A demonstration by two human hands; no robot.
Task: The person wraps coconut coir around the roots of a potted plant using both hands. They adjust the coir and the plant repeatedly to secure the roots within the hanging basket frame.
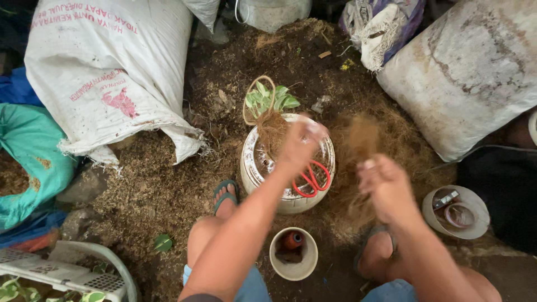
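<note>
- The small plant [272, 99], green-leaved with a brown root mass, stood at the far rim of a white pot [250, 168]; the left hand [299, 142] clasped its fibrous roots over the pot; the right hand [386, 187], blurred, pinched a tuft of brown fibre [363, 137] beside the pot
- The ground [168, 196] was loose soil and coconut husk; white sacks [112, 72] and a teal bag [28, 151] lay around it
- Red-handled scissors [310, 179] lay inside the pot; a small cup [293, 254] between the feet held an orange spool; a round tub [456, 212] sat to the right, its contents unclear
</note>
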